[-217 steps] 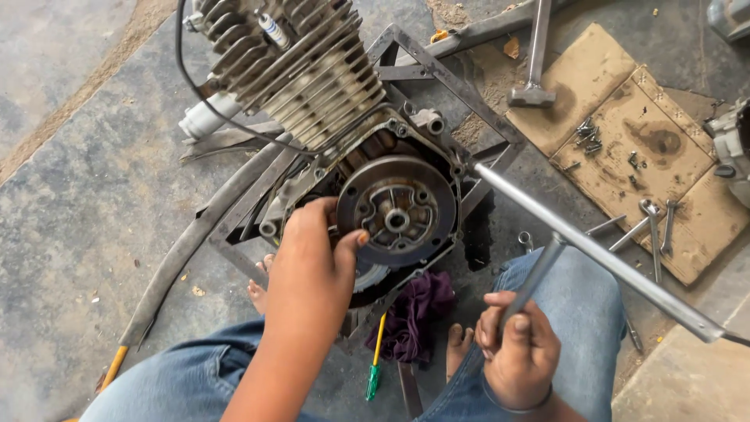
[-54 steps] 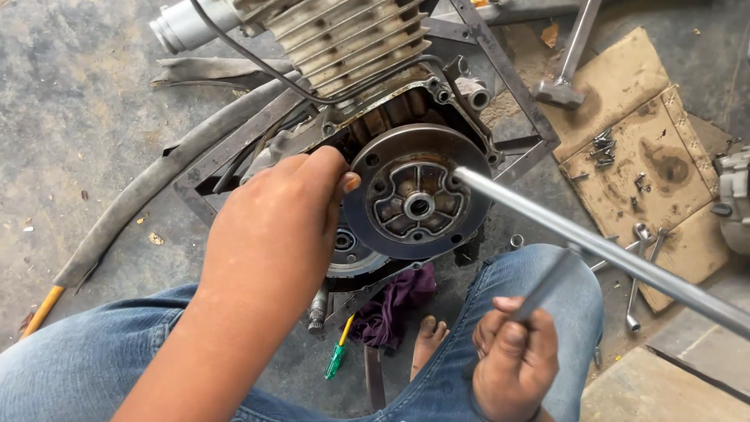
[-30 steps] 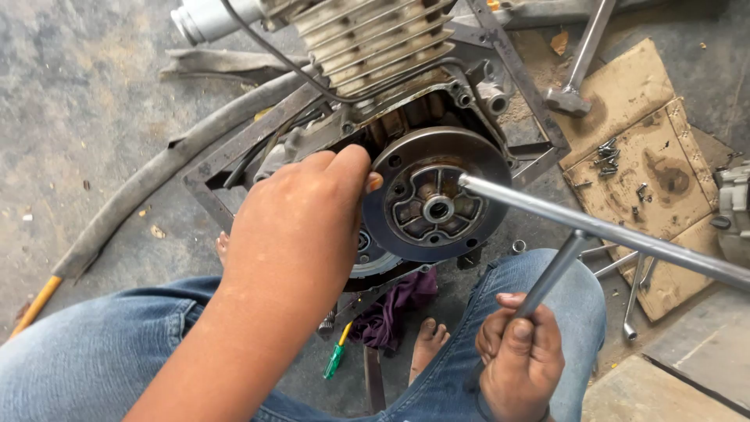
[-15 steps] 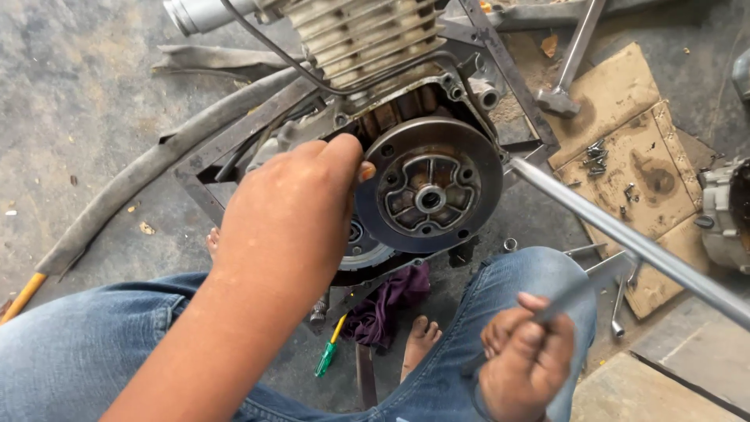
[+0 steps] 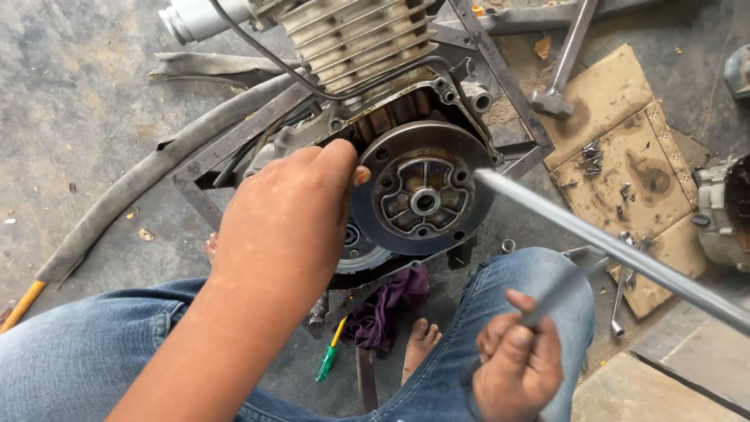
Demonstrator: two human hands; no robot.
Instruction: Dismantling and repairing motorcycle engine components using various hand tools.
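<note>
Fingers (image 5: 332, 160) of the left hand (image 5: 285, 223) touch the clutch drum's (image 5: 422, 187) left edge.

Cardboard (image 5: 625, 168) lies right of engine (image 5: 391, 117); screwdriver (image 5: 328, 359) before it.

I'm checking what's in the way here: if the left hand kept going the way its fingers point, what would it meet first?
Probably the round clutch plate: the left hand already has its fingertips at that plate's left rim.

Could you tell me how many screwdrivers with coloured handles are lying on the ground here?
2. A green-handled screwdriver lies between the knees, below the left hand. A yellow-handled one pokes in at the left edge, though it may be another tool. Others may be hidden under the legs.
</note>
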